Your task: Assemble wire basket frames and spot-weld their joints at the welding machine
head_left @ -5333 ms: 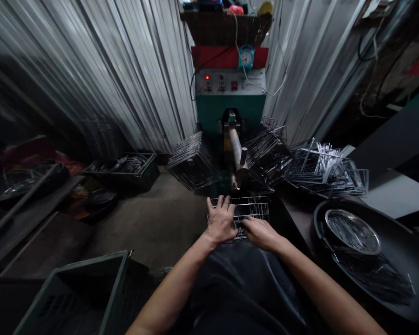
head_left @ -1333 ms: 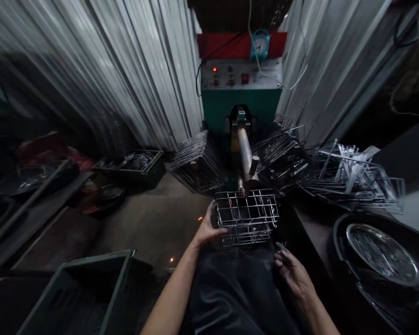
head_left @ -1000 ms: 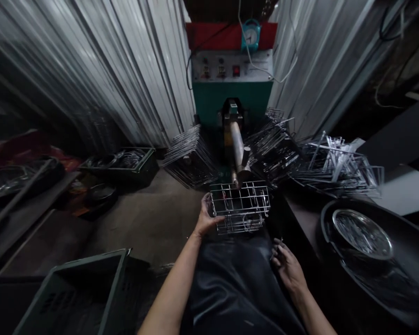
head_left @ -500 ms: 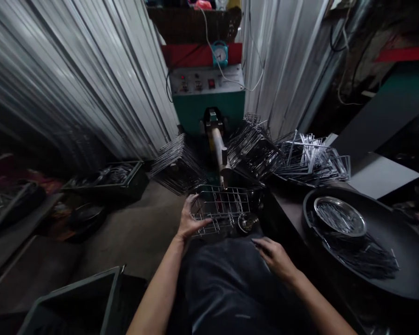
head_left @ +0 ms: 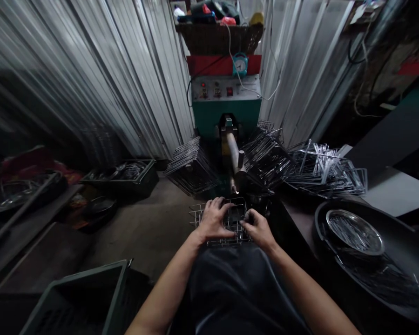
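1. Left hand (head_left: 214, 221): grasping. Its fingers lie over the wire rack (head_left: 234, 222), the thumb at the near wires.
2. Right hand (head_left: 260, 229): fingers curled, thumb and index close together at the rack's right part. Whether they pinch a wire, cannot tell.
3. Rack: beneath both hands, which cover much of it. Its support is hidden.
4. Apron (head_left: 244, 288): dark, at the rack's near side.
5. Floor (head_left: 139, 223): grey, dimly lit, left of the rack.
6. Wall (head_left: 125, 70): corrugated, on both sides of the machine (head_left: 226, 111).
7. Machine: beyond the rack, 1 red light lit. Its arm (head_left: 233, 151) projects toward the rack between 2 frame stacks, left (head_left: 192, 167) and right (head_left: 267, 156).
8. Right side: wire pile (head_left: 326, 170); nearer, basin (head_left: 410, 251) containing a dish (head_left: 375, 250) of rods.
9. Left side: crate (head_left: 91, 271) near, bin (head_left: 145, 181) farther off.
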`<action>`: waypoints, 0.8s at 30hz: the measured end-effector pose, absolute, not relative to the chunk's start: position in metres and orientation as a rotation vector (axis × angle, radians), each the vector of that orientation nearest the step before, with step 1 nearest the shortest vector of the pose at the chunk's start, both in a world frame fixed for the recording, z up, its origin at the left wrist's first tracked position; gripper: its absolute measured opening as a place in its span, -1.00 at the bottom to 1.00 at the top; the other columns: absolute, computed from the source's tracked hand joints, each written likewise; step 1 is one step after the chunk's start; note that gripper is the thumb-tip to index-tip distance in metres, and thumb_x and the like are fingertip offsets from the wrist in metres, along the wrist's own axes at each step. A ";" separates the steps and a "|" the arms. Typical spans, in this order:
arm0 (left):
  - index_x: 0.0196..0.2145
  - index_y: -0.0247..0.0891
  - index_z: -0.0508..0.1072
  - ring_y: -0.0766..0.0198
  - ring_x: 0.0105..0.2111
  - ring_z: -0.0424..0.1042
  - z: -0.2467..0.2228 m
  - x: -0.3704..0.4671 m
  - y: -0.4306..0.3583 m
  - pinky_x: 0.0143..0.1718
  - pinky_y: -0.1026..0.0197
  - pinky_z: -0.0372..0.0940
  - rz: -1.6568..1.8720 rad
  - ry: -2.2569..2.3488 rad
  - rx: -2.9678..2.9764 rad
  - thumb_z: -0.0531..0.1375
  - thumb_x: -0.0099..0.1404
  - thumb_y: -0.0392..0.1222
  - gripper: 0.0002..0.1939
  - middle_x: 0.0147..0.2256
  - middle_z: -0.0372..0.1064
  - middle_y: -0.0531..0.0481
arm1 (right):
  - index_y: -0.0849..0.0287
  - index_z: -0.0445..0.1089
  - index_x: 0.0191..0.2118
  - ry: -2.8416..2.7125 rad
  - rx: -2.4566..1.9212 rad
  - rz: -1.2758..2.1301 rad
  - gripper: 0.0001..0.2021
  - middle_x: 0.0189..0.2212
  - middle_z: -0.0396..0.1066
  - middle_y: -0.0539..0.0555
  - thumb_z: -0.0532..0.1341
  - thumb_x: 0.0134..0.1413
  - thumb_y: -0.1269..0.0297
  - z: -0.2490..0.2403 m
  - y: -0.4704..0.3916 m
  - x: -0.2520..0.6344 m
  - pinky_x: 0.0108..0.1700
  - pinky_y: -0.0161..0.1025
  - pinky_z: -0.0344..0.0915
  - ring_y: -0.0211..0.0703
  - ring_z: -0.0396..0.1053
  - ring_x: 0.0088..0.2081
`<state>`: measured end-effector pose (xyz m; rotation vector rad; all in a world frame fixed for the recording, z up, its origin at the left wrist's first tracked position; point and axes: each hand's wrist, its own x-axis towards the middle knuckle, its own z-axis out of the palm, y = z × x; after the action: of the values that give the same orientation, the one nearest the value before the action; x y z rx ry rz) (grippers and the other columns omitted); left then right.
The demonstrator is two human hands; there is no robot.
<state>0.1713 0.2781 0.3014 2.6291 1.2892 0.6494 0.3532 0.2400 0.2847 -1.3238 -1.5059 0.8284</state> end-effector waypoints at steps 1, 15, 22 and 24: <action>0.04 -0.14 0.24 -0.10 0.10 0.05 0.307 0.173 0.278 0.08 -0.11 -0.04 0.638 1.311 2.635 0.32 -0.29 0.16 -0.10 0.08 0.10 -0.22 | 0.17 0.19 -0.52 -1.446 -1.271 0.881 -0.88 -0.57 0.20 -0.08 0.16 -0.13 0.27 0.279 0.239 0.350 -0.39 -0.35 0.14 -0.27 0.18 -0.46; 0.01 -0.16 0.28 -0.13 0.04 0.09 0.324 0.178 0.295 0.00 -0.13 -0.02 0.397 1.372 2.742 0.31 -0.28 0.17 -0.14 0.03 0.17 -0.24 | 0.14 0.35 -0.09 -1.898 -0.971 0.931 -0.74 -0.18 0.37 0.13 0.17 0.08 0.26 0.268 0.248 0.372 -0.07 -0.14 0.26 -0.08 0.31 -0.12; 0.04 -0.16 0.27 -0.14 0.04 0.09 0.310 0.173 0.306 -0.01 -0.14 -0.01 0.359 1.352 2.774 0.30 -0.27 0.16 -0.13 0.04 0.16 -0.28 | 0.12 0.33 -0.05 -1.929 -0.956 0.626 -0.75 -0.18 0.34 0.16 0.09 0.16 0.28 0.248 0.257 0.364 -0.14 -0.19 0.34 -0.12 0.35 -0.16; 0.05 -0.15 0.25 -0.16 0.05 0.07 0.305 0.170 0.310 0.02 -0.15 -0.04 0.356 1.321 2.790 0.31 -0.27 0.15 -0.11 0.06 0.14 -0.27 | 0.12 0.34 -0.08 -1.937 -0.952 0.598 -0.78 -0.20 0.35 0.15 0.08 0.17 0.29 0.245 0.258 0.361 -0.15 -0.20 0.34 -0.13 0.35 -0.17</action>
<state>0.1698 0.3098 0.3055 2.7899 1.3206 0.3556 0.3614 0.2585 0.2445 -0.9521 -1.9369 0.5985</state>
